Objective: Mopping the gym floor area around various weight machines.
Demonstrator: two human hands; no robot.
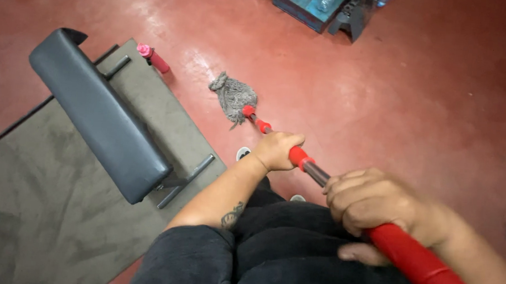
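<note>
A long mop with a red plastic grip, a bare grey metal shaft and a grey string head (322, 175) runs slantwise from the lower right up toward the padded black bench (103, 119). Its thick red grip (422, 266) lies farthest from the bench; the metal part of the shaft (316, 174) shows in the middle, with a red collar (298, 156) next to it. Two smaller red fittings (256, 118) join the shaft to the head. The limp, bunched grey strings (232, 96) rest flat on the red floor (387, 86), just off the bench's far right side, beside its grey mat (35, 204).
</note>
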